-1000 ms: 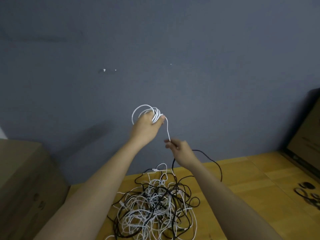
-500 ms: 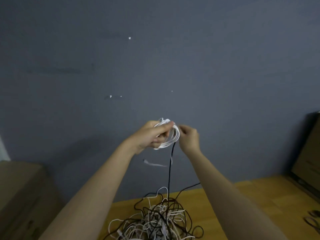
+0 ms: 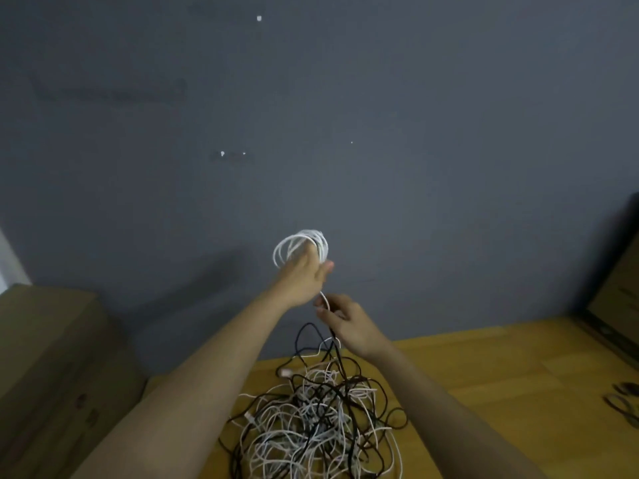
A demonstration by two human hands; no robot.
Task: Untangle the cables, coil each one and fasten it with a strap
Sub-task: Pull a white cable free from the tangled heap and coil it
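Head camera first takes in a dark grey wall [image 3: 380, 115] filling the upper two thirds of the frame, marked by a few small white chips. Below it a yellow wooden surface [image 3: 501, 375] spreads across the lower right. A brown cardboard box [image 3: 58, 368] stands at the lower left against the wall, and the edge of another cardboard box [image 3: 619, 299] leans in at the right edge. Two bare forearms reach up from the bottom of the frame toward the centre. On the wood at lower centre lies a tangled pile of cables [image 3: 318, 420], white and black strands looped through one another, with a pale plug showing at its upper left edge. A few dark loops [image 3: 622, 402] lie on the wood at the far right edge, too blurred to identify. Raised in front of the wall, just above centre, the left hand [image 3: 304, 274] grasps a white cable coil [image 3: 301, 247], its fingers curled through the loops. From that hand a short white strand runs down to the right hand [image 3: 349, 323], which sits just below and to the right and pinches the strand between thumb and fingers. A black cable [image 3: 335, 344] rises from the pile to the right hand, though whether the hand also grips it cannot be told.
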